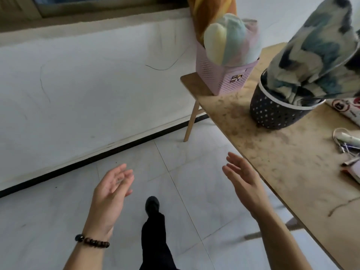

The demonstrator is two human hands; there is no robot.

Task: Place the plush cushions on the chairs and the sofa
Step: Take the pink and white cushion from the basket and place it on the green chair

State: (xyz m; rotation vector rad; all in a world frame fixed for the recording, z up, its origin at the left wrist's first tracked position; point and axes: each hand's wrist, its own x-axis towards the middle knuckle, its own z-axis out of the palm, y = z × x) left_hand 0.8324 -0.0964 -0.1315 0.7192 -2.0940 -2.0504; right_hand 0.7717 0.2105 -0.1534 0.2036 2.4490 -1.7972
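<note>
Table (282,172) bears pink basket (224,76) holding pastel cushion (229,39), black basket (272,114) holding blue cushion (319,45); left hand (111,193), right hand (243,182) grip apart.

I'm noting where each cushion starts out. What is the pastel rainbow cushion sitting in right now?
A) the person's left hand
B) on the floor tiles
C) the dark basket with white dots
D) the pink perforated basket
D: the pastel cushion stands upright in the pink perforated basket at the corner of the wooden table, while the left hand and right hand are open and hold nothing.
</note>
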